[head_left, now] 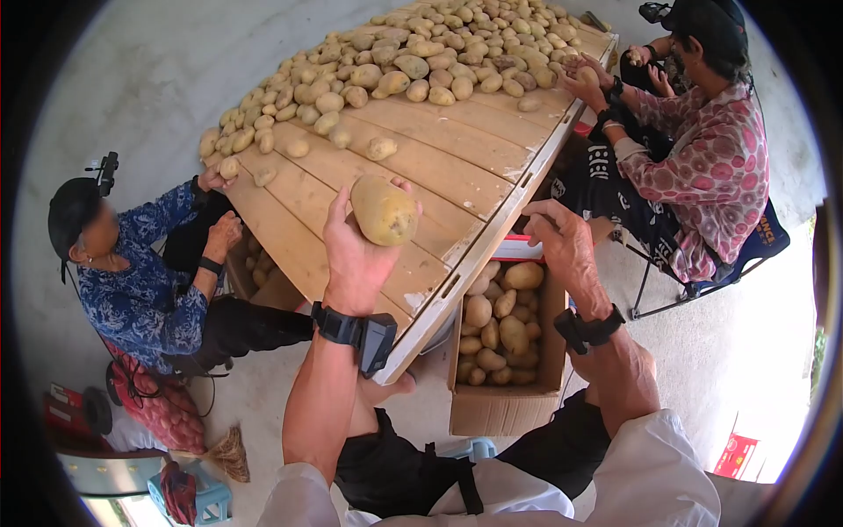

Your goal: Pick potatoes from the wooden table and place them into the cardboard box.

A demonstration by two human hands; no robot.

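My left hand [359,260] holds a large potato [384,211] up above the slatted wooden table [421,155]. Its fingers wrap around the sides of the potato. To the right of the table's white edge, my right hand [558,238] hangs in the air with its fingers bent and apart, nothing visible in it. Below that hand, a cardboard box [504,412] holds several potatoes [514,334]. A big heap of potatoes [428,66] covers the far side of the table, and a single potato [381,149] lies nearer on the slats.
At the left a seated person [145,263] touches a small potato. Another seated person [691,151] at the right holds a potato, with a further person partly hidden behind. A red mesh sack [158,402], a straw broom [227,454] and a blue plastic stool [214,494] stand lower left.
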